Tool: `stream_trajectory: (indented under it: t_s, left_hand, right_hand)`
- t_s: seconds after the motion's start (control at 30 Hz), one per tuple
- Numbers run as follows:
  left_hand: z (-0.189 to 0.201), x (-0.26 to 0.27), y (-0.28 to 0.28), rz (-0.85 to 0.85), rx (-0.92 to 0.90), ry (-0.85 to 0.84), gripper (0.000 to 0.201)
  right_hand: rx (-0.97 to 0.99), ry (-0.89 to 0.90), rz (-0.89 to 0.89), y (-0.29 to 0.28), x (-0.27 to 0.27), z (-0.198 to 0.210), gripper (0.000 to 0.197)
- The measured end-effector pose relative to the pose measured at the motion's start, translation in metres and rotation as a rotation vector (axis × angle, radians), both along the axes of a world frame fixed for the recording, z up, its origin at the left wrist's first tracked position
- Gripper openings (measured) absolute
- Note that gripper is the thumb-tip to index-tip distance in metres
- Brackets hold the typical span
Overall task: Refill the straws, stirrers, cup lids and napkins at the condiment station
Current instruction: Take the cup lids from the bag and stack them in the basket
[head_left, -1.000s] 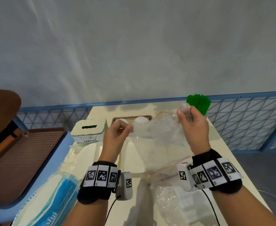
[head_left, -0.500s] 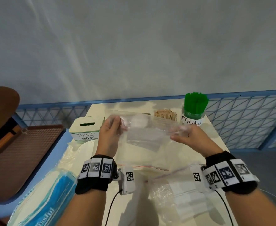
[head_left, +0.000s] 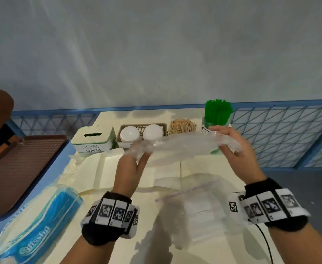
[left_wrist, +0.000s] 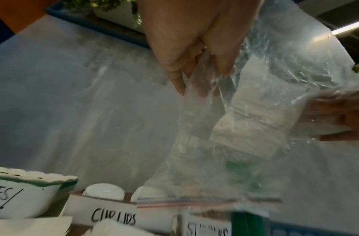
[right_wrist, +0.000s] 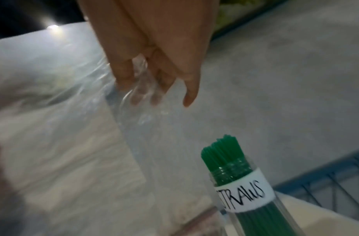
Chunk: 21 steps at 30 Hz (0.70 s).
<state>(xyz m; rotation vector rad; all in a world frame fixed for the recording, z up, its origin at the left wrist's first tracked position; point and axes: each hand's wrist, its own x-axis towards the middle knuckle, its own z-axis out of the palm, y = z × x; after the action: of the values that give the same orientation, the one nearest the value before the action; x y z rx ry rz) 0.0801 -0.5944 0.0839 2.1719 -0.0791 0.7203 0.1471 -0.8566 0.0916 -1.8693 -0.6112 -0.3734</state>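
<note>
An empty clear plastic zip bag (head_left: 183,147) is stretched level between both hands, just in front of the station. My left hand (head_left: 137,155) grips its left end, fingers wrapped in the film (left_wrist: 194,76). My right hand (head_left: 227,141) pinches its right end (right_wrist: 154,89) beside the jar of green straws (head_left: 218,111), labelled STRAWS (right_wrist: 235,175). Behind the bag stand a brown basket (head_left: 164,125) holding two white cup lids (head_left: 129,133), a bundle of wooden stirrers (head_left: 182,126) and a tissue box (head_left: 92,139).
A second zip bag (head_left: 198,202) with white contents lies on the table near my right wrist. A flattened cream carton (head_left: 106,168) lies left of centre, a blue tissue pack (head_left: 42,221) at front left. A brown tray (head_left: 13,168) sits off the table's left edge.
The bag has gone from hanging upright to lying flat and stretched. My hands have spread apart, the right one dropping toward the straw jar. Both cup lids in the basket now show.
</note>
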Motion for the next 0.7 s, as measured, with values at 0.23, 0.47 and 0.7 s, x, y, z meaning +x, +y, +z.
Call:
stream_trajectory:
  t_s: [0.23,0.47,0.7]
  left_hand:
    - [-0.076,-0.050,-0.006,-0.334,-0.007,0.456,0.038]
    - [-0.136,-0.072,-0.028,-0.152,-0.332,0.832,0.041]
    - [-0.148,-0.064,-0.039,0.075,-0.227,0.760,0.047]
  right_hand:
    - [-0.403,0.419,0.198,-0.058,-0.027,-0.055,0.006]
    - [-0.437,0.684,0.106,-0.065,-0.047,-0.115,0.012]
    - [-0.562,0.768,-0.059,-0.054,-0.036,-0.146,0.016]
